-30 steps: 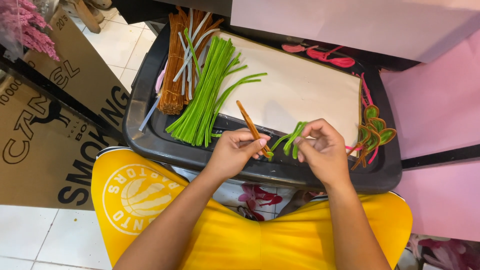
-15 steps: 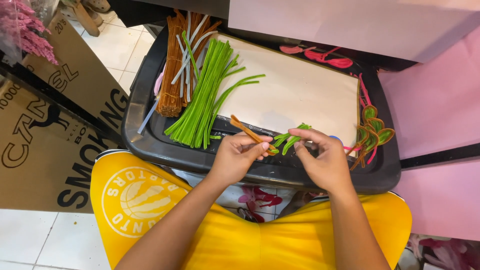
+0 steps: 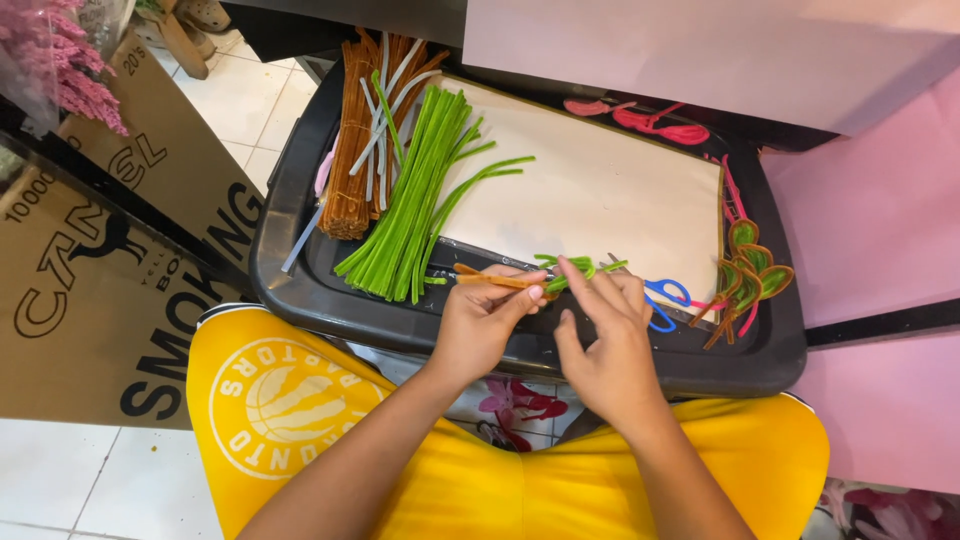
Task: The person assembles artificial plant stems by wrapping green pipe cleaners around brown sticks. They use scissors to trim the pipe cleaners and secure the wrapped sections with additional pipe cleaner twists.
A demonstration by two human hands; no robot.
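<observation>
White floor tiles lie below a black tray (image 3: 300, 290); at its near edge, left hand (image 3: 487, 320) fingers pinch an orange pipe cleaner (image 3: 495, 281), right hand (image 3: 607, 345) fingers grasp green pipe cleaners (image 3: 570, 268).

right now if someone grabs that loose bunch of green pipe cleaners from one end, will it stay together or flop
The green pipe cleaners would probably splay: no tie shows, and several strands already stray. They look thin and fuzzy, so likely light, bendy, not slippery. Lying flat in the black tray, they shouldn't roll far.

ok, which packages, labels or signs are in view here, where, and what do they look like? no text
Cardboard box: left of the tray, on the floor; flat brown panel, large black print and a black animal outline.
Round logo: on the yellow shorts, at the left thigh; white circle with a ball shape.
Clear plastic bag: top left corner; holds pink stems.
</observation>
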